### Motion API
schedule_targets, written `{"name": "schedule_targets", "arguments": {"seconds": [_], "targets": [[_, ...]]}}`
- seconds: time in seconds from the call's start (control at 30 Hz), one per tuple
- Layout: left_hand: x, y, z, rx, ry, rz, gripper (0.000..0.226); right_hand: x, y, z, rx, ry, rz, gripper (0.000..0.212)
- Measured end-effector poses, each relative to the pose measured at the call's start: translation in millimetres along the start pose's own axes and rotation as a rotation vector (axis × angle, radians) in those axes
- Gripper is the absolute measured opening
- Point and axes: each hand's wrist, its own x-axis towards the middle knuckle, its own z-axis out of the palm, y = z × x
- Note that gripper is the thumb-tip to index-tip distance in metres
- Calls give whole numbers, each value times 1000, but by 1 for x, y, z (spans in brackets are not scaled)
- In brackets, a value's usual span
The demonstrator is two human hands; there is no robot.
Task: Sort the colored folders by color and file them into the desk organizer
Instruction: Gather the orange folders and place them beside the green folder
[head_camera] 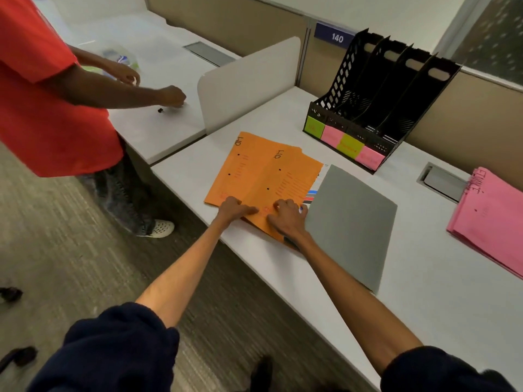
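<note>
Two overlapping orange folders (254,174) lie on the white desk (424,278), each marked in black ink at its far end. My left hand (235,209) rests on their near edge with its fingers curled over the paper. My right hand (287,217) grips the near edge of the upper orange folder beside it. A grey folder (351,224) lies just to the right, over some striped papers (311,195). A stack of pink folders (492,219) sits at the far right. The black desk organizer (379,100) stands at the back with its four slots empty and green and pink labels on the front.
A white divider panel (249,80) stands left of the organizer. A person in a red shirt (42,89) stands at the neighbouring desk on the left, hands over it. A cable hatch (441,181) is set into the desk between the organizer and the pink stack.
</note>
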Motion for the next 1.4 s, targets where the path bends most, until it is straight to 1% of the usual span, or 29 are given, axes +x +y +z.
{"name": "schedule_targets", "arguments": {"seconds": [0.07,0.17,0.33,0.43,0.5,0.6,0.7,0.83,0.97,1.07,1.13,1.2,1.27,1.4], "targets": [[-4,4,-1,-77,25,53,33,0,0,-3,24,20,0,46],[-12,19,-4,-181,77,138,34,1,-2,-11,46,67,5,46],[-20,43,-16,-100,175,358,27,1,-14,-27,145,127,28,49],[-25,57,-34,-86,216,414,23,-1,-20,-35,226,123,79,54],[-29,66,-49,-89,248,437,21,-2,-23,-40,284,108,126,60],[-34,75,-72,-137,285,439,20,-6,-25,-47,467,105,212,72],[-36,78,-91,-236,289,423,28,-7,-26,-56,721,119,281,78],[-40,77,-103,-349,252,417,34,-5,-30,-71,907,161,342,78],[-42,68,-104,-457,217,396,37,-4,-24,-82,1079,180,411,71],[-47,64,-95,-427,189,396,31,-7,-15,-84,1078,252,436,58],[-50,61,-85,-335,162,412,29,-12,-12,-84,1066,299,437,63],[-54,61,-75,-239,147,417,31,-19,-8,-84,1036,358,452,70],[-57,63,-65,-172,120,401,34,-24,-2,-86,1006,421,459,73],[-64,67,-49,-183,49,357,34,-31,8,-93,956,516,451,78]]}}
